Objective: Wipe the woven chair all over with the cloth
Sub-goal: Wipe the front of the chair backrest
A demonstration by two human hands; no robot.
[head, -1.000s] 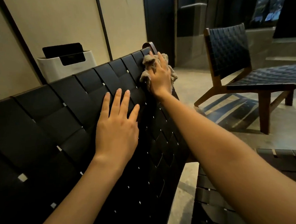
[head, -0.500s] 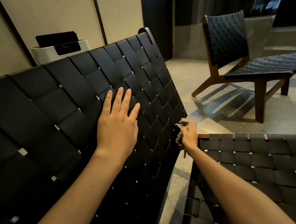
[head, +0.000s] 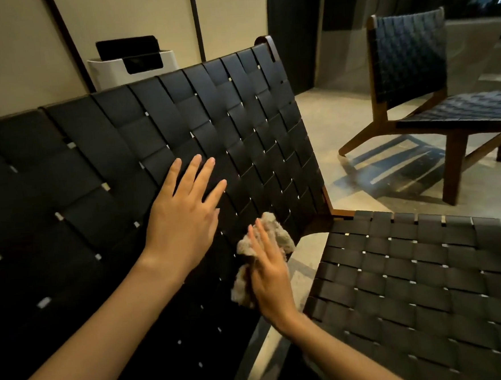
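Observation:
The woven chair (head: 238,122) is black strapping on a dark wood frame; its backrest fills the left and middle of the view, and its seat spreads out at the lower right. My left hand (head: 185,212) lies flat on the backrest with fingers spread, holding nothing. My right hand (head: 271,277) presses a crumpled beige cloth (head: 272,241) against the lower part of the backrest, close to the gap between backrest and seat. Part of the cloth is hidden under my palm.
A second woven chair (head: 412,68) stands on the concrete floor at the right rear. A white bin with a black lid (head: 133,64) sits behind the backrest against the beige wall.
My right hand swept the cloth from the backrest's top corner down its right edge, then left along the lower backrest. My left hand stayed flat on the backrest.

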